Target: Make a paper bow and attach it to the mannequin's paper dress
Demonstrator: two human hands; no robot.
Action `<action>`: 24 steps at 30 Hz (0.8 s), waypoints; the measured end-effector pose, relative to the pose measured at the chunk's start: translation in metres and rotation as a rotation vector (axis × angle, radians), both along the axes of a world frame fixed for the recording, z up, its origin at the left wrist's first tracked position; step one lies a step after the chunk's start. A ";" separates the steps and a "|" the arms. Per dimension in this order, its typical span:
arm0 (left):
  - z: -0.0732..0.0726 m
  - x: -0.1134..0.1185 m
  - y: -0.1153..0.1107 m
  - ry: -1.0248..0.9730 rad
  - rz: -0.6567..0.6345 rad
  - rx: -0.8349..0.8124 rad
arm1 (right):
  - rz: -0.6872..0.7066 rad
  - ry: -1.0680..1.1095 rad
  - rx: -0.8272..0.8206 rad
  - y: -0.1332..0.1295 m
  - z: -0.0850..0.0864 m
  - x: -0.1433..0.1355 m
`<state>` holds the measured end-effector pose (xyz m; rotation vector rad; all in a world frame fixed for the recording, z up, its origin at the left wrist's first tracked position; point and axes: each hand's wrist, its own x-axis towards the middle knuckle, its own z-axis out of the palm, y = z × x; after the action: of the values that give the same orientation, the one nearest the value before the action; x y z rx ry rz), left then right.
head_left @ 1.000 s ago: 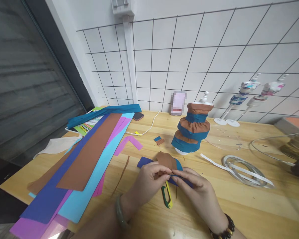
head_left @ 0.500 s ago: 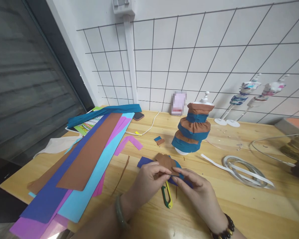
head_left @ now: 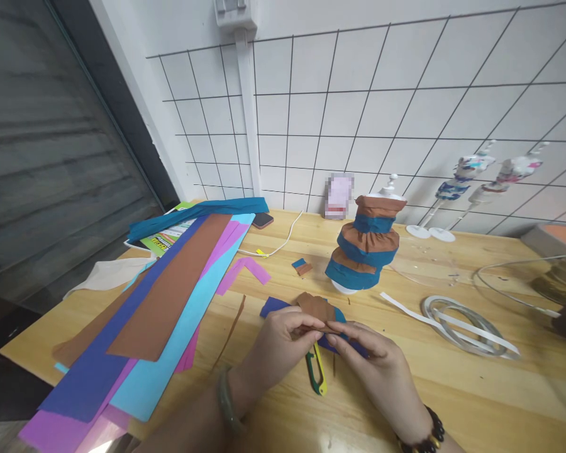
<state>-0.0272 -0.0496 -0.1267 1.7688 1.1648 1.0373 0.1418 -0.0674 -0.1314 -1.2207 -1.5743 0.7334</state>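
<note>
Brown piece (head_left: 314,306) has shifted slightly; left hand (head_left: 274,343) and right hand (head_left: 378,353) pinch its near edge, fingers narrow, apparently steadying a fold; yellow-green tool (head_left: 321,367) lies just below them.

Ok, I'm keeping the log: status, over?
Left grip and right grip pinching brown piece. Yellow-green tool lies between them, possibly in the way.

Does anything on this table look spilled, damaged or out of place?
Nothing looks clearly spilled or damaged. Slightly untidy: a thin brown scrap lies loose beside the left hand, and a bent purple strip lies askew beside the pile of coloured strips.
</note>
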 end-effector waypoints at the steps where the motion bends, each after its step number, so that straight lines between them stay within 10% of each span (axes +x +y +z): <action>1: -0.001 0.000 0.000 0.000 0.000 -0.001 | 0.006 -0.001 0.008 0.000 0.000 0.000; 24: 0.003 0.001 0.002 -0.064 0.020 -0.087 | -0.002 0.068 -0.099 0.002 -0.004 0.001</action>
<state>-0.0265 -0.0472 -0.1238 1.6478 1.1724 1.0315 0.1427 -0.0653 -0.1351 -1.2555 -1.4965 0.8517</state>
